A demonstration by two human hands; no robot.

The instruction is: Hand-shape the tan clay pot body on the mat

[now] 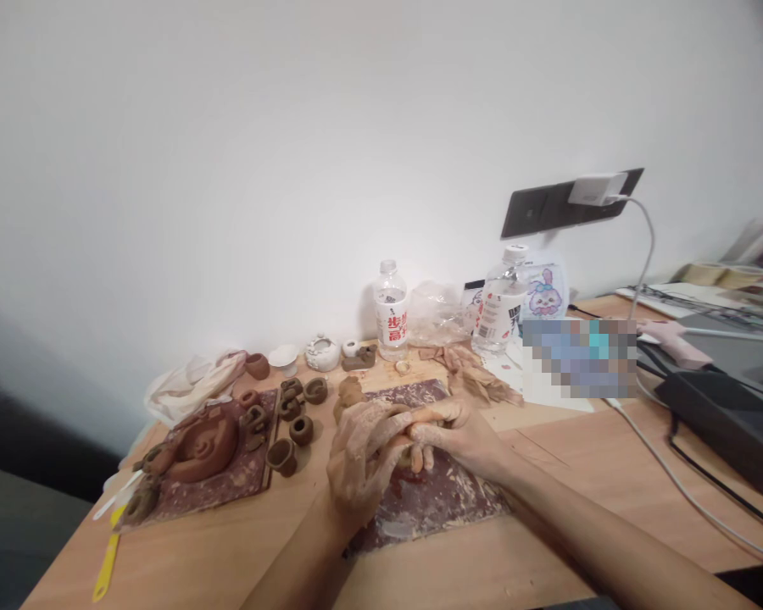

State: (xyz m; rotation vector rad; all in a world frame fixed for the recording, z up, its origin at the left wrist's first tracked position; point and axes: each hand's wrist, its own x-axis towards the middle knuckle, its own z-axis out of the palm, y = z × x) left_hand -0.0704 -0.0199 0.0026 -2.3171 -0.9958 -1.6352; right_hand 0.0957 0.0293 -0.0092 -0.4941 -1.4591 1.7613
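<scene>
Both hands meet over a dark red, clay-smeared board [429, 508]. My left hand [364, 457], coated with pale dried clay, curls its fingers round a piece of clay that is mostly hidden. From the other side my right hand [451, 434] presses thumb and fingers on the same piece, and its fingertips touch those of the left. Just behind the left hand sits a lump of tan clay [349, 393]. Small brown clay pots, among them a round-mouthed one [301, 430] and an open cup [281, 457], stand left of my hands.
A second board [254, 483] at left carries a reddish clay vessel [203, 445]. A yellow tool [106, 563] lies near the left edge. Bottles [391, 318] stand by the wall, near crumpled brown wrapping [474, 377]. A black power adapter [725, 424] and cables occupy the right.
</scene>
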